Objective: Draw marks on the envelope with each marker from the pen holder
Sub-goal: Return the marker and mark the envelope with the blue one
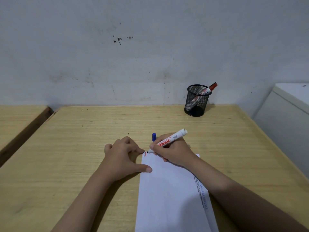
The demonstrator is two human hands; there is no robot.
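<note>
A white envelope (168, 195) lies lengthwise on the wooden table (83, 139). Near its far left corner are a short blue mark and a red mark (144, 154). My right hand (173, 151) grips an uncapped white marker (170, 140), whose dark tip touches the envelope just right of those marks. A blue cap (154, 136) sticks up behind my right fingers. My left hand (123, 156) presses on the envelope's left edge with thumb and fingertip. At the table's far right stands a black mesh pen holder (197, 100) containing a red-capped marker (211, 88).
The grey wall rises right behind the table. A second wooden table (18, 121) stands to the left across a narrow gap. A white cabinet (287, 114) stands beside the table's right edge.
</note>
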